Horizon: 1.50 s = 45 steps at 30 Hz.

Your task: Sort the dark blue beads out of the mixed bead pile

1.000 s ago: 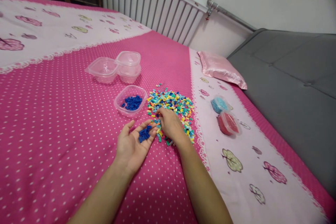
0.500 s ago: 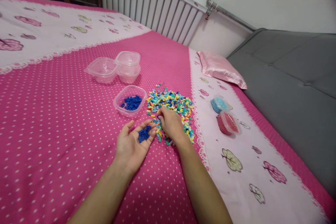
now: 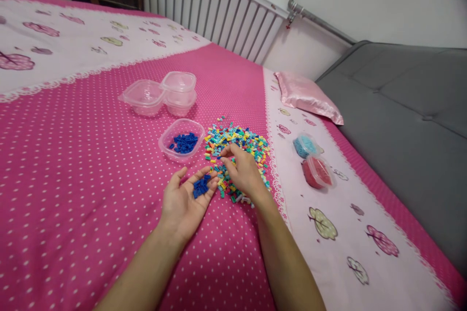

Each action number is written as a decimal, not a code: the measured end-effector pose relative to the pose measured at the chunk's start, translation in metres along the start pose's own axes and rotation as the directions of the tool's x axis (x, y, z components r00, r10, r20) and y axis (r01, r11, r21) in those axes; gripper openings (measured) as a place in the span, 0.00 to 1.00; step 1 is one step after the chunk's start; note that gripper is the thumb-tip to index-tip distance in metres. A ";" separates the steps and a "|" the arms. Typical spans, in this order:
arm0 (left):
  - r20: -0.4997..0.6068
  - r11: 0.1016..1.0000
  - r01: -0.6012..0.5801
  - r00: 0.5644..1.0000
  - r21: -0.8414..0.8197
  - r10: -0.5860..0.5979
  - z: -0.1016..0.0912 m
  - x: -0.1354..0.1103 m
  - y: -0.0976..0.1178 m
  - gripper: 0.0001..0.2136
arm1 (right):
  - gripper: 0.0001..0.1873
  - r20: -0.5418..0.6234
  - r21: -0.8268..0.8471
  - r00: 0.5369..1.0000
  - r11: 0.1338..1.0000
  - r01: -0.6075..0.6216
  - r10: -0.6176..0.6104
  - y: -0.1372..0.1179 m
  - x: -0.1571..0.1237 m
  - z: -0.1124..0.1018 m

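Note:
A heap of small mixed-colour bricks [image 3: 241, 143] lies on the pink dotted bedspread [image 3: 91, 155]. My left hand [image 3: 184, 201] rests palm up beside the heap, cupped around a small cluster of dark blue bricks [image 3: 200, 187]. My right hand [image 3: 242, 171] lies on the near side of the heap, its fingers curled down among the pieces in a pinch; what they grip is hidden. A clear tub [image 3: 181, 140] with dark blue bricks stands just left of the heap.
Two stacked clear tubs [image 3: 178, 92] and one more empty tub [image 3: 142, 97] stand further back. A tub of light blue pieces [image 3: 305, 145] and a tub of red pieces [image 3: 316, 171] sit at the right. A pink pillow [image 3: 306, 95], grey couch [image 3: 401, 121] and radiator [image 3: 219, 9] lie beyond.
My right hand has shifted slightly right and forward on the heap, with its fingers reaching further into the pieces. My left hand with the blue bricks has stayed still.

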State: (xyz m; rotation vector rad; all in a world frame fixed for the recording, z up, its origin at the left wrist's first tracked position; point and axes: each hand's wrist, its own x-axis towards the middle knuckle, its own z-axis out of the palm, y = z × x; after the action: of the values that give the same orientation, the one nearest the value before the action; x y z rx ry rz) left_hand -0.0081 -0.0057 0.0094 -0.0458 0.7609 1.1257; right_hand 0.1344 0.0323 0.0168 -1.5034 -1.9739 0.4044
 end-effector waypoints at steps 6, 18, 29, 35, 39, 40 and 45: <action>0.010 1.000 0.001 1.000 -0.003 -0.001 0.000 0.000 0.000 0.14 | 0.04 0.037 0.098 0.995 0.991 0.088 -0.092 -0.016 -0.005 -0.013; 0.011 0.999 -0.012 1.000 -0.046 0.013 0.000 0.000 0.000 0.13 | 0.05 0.198 0.112 0.963 0.980 0.164 -0.184 -0.029 -0.012 -0.020; 0.027 1.000 0.022 0.999 -0.014 -0.022 0.000 -0.003 0.003 0.13 | 0.12 0.056 0.092 0.986 0.984 0.150 -0.156 -0.019 -0.005 -0.005; 0.017 0.999 0.020 1.000 0.033 -0.020 0.004 -0.019 0.019 0.12 | 0.22 0.054 0.113 0.973 0.970 0.217 -0.224 -0.011 -0.003 0.019; -0.026 0.993 -0.112 0.993 0.030 0.113 0.009 -0.036 0.037 0.12 | 0.27 0.126 0.145 0.941 0.944 0.295 -0.313 -0.016 -0.007 0.032; -0.039 0.988 -0.154 0.987 0.026 0.155 0.010 -0.040 0.042 0.12 | 0.29 0.153 0.155 0.932 0.940 0.305 -0.328 -0.018 -0.008 0.035; -0.119 0.937 -0.349 0.931 -0.021 0.344 0.012 -0.055 0.060 0.12 | 0.32 0.231 0.157 0.904 0.930 0.331 -0.361 -0.023 -0.012 0.046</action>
State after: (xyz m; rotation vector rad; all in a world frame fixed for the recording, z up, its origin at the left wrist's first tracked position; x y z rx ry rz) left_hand -0.0629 -0.0167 0.0699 -0.0107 0.8689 1.4864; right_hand 0.0896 0.0199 -0.0084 -1.0380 -2.3234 0.5678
